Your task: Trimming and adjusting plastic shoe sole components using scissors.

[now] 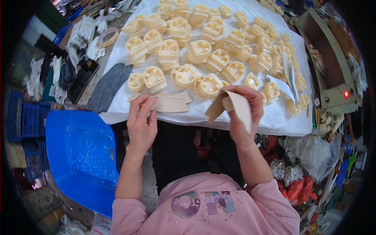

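Between the fingers and thumb of my right hand is a curved, folded piece of beige sheet material, raised above the table's near edge. My left hand has its fingers closed at the left end of flat beige cut pieces, which lie on the white cloth. Just beyond both hands sit many cream D-shaped moulded blocks, like shoe heels; one block is close to the right hand's piece. Whether the beige pieces are leather or another sheet I cannot tell.
A dark grey pad lies at the cloth's left edge. Below it stands a blue plastic tub. White-and-grey strips rest among the blocks at right. Farther right is a grey-green machine with a lit red lamp. A tape roll lies far left.
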Tool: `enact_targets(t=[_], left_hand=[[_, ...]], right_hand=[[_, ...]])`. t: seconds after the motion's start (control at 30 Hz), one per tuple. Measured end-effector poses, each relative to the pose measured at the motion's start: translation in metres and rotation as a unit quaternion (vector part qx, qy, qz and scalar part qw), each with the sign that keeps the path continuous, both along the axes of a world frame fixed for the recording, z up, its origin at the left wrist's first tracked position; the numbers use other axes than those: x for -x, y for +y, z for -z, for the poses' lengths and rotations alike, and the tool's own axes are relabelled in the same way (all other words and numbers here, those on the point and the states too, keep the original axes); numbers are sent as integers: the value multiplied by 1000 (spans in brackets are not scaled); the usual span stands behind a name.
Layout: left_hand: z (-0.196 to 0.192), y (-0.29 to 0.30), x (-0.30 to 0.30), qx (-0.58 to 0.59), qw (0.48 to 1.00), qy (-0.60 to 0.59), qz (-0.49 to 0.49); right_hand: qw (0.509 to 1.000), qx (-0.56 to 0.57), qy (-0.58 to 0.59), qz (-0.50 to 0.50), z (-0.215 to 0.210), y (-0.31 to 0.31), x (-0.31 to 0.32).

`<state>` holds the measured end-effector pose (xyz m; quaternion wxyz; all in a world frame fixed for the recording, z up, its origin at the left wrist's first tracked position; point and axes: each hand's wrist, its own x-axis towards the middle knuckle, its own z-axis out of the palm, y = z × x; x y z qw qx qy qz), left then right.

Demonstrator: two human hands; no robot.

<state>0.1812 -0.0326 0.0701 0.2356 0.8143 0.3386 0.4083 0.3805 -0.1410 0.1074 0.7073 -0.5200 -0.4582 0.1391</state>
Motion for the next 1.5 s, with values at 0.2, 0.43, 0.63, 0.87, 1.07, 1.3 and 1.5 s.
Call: enact_targets(t=[0.2,0.43,0.63,0.87,1.07,1.3,1.5], left_hand=[[-9,-26,-17,-20,995,36,90],[-13,-100,-66,439,813,-178,338],[-22,-96,-80,582,720,-317,206],[-3,-80,-73,558,701,-386,219],[-10,-75,-68,552,707,-396,195],[-11,-78,-76,551,719,-373,200],[-12,-82,-75,551,724,-357,211]], right_hand=[[987,82,-58,122,7,-40,-24],[875,78,-455,144,12,-45,0],[888,85,-437,114,21,-50,1],[926,151,-318,139,16,-67,-51],[880,258,-330,222,29,-89,-99],[824,311,-420,217,38,-83,-100],[811,275,-474,204,40,-87,-108]])
